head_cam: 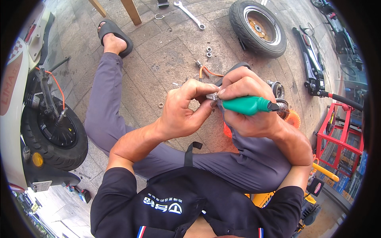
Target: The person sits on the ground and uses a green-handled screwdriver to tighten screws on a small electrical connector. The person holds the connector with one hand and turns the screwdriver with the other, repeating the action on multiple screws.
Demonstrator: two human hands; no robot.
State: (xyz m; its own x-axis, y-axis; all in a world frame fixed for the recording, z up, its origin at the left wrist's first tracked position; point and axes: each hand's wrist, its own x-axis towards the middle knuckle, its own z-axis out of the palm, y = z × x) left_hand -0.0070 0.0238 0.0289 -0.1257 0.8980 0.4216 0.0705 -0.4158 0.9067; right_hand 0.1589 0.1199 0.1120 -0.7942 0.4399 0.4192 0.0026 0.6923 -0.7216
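Observation:
Between the fingertips of my left hand [190,107] is a small silvery metal part [212,96], pinched by thumb and forefinger. My right hand [251,98] is closed around a green plastic squeeze bottle [247,105]; its thumb and forefinger meet at the same metal part. The bottle lies on its side, with its dark-tipped end pointing right, and its other end is hidden by my fingers. Just beyond my hands, an orange cable [211,72] with a metal fitting [198,63] lies over the paving.
Two hex nuts [209,52], a combination wrench [190,16] and a wheel with tyre [258,29] lie ahead on the paving. A floor jack [312,62] and a red metal frame [339,142] are at right. A scooter's wheel [53,134] stands at left.

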